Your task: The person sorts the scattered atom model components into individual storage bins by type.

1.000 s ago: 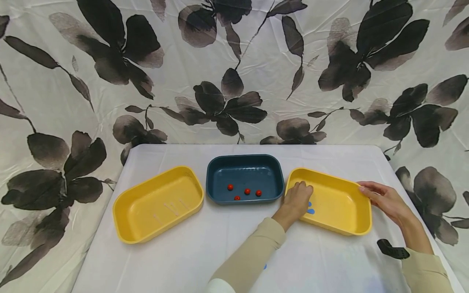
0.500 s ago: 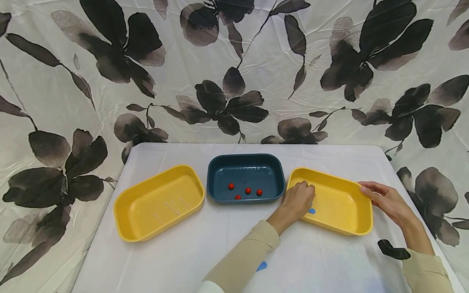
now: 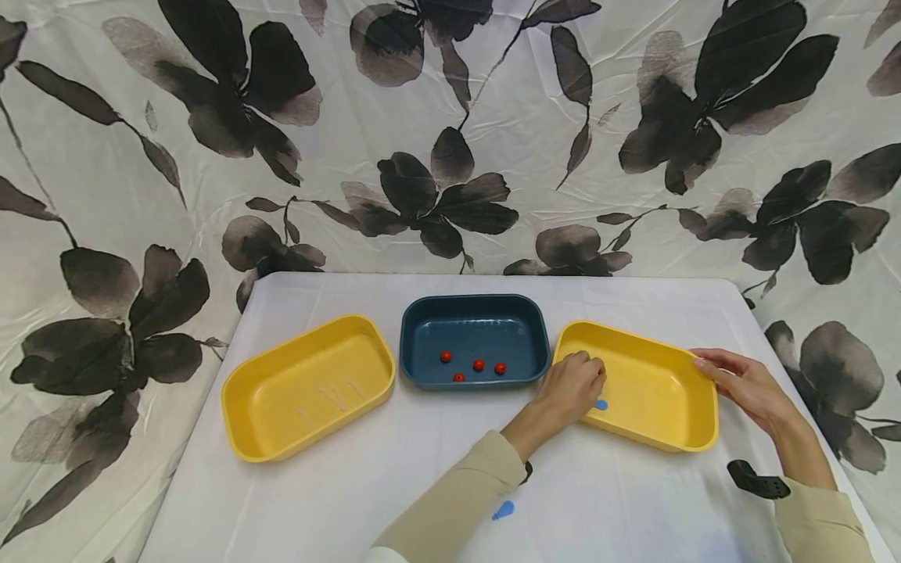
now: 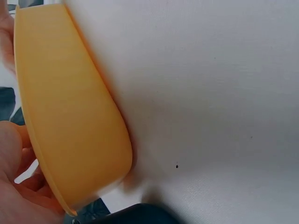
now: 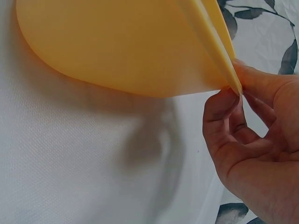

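My left hand (image 3: pixel 572 389) reaches over the near left end of the right yellow tray (image 3: pixel 651 391), fingers bent down inside it. Its fingertips are hidden, so whether they pinch anything does not show. Close beside them, a small blue drop-shaped piece (image 3: pixel 601 405), like a limp balloon, lies in the tray. In the left wrist view that hand (image 4: pixel 23 182) is at the tray's rim. My right hand (image 3: pixel 749 391) grips the tray's right end; the right wrist view shows its thumb and fingers (image 5: pixel 219 105) pinching the rim. Another blue drop-shaped piece (image 3: pixel 503 511) lies on the white table near my left sleeve.
A dark blue tray (image 3: pixel 475 309) with several small red balls (image 3: pixel 479 365) stands at the back middle, close to the right yellow tray. A second yellow tray (image 3: pixel 267 407) at left holds several thin pale sticks (image 3: pixel 331 399). A floral cloth (image 3: pixel 436 203) hangs behind the table.
My left forearm has shifted left and lower, uncovering the blue piece on the table. Beside my left fingers, one of two blue pieces is now covered. The right hand stays on the rim.
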Demonstrator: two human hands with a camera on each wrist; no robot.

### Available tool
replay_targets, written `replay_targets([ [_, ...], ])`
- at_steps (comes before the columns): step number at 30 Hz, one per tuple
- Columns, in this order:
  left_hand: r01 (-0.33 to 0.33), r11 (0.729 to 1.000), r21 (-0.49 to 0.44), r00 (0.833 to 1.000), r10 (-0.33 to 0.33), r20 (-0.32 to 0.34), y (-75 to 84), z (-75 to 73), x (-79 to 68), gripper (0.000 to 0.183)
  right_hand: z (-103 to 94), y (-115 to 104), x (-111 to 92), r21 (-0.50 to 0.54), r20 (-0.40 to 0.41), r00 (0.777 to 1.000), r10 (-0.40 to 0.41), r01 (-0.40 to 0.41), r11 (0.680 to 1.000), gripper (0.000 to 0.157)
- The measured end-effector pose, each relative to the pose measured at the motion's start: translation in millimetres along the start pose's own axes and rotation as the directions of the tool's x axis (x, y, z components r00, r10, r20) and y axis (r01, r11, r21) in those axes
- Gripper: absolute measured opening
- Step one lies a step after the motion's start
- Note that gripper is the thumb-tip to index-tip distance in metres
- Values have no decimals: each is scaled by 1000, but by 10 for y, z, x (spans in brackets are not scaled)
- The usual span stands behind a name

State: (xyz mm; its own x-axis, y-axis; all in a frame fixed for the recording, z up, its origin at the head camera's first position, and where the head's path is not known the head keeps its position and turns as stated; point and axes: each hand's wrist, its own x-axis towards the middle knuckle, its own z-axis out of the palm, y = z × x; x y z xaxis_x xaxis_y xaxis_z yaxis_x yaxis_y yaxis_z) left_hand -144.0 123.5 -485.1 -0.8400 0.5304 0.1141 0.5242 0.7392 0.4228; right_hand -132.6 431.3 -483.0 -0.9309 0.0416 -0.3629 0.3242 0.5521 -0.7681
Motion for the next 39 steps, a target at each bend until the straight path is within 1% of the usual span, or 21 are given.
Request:
replay_targets([
  [4,5,999,-50,1000,-5,-2,-11,-29,-46,14,-1,4,-2,0,0,1000,0,0,1000,78],
  [7,0,998,-67,1000,0,-2,-22,-65,-88,14,-1,3,-4,-1,0,1000,2,-2,1000,78],
  [12,-31,995,-96,999,28,-30,-40,-136,-165,14,-1,-11,-5,5,0,1000,5,-5,1000,78],
  [21,-46,976,-212,998,36,-46,-76,-238,-305,14,3,-17,-1,-33,-6,1000,21,-21,999,80],
  [29,-90,970,-226,993,71,-91,-103,-265,-424,14,5,-24,-8,-21,-4,1000,29,-29,999,80],
  [39,-91,965,-246,992,65,-112,-120,-304,-587,10,3,-21,-8,-5,-4,1000,25,-25,1000,80],
])
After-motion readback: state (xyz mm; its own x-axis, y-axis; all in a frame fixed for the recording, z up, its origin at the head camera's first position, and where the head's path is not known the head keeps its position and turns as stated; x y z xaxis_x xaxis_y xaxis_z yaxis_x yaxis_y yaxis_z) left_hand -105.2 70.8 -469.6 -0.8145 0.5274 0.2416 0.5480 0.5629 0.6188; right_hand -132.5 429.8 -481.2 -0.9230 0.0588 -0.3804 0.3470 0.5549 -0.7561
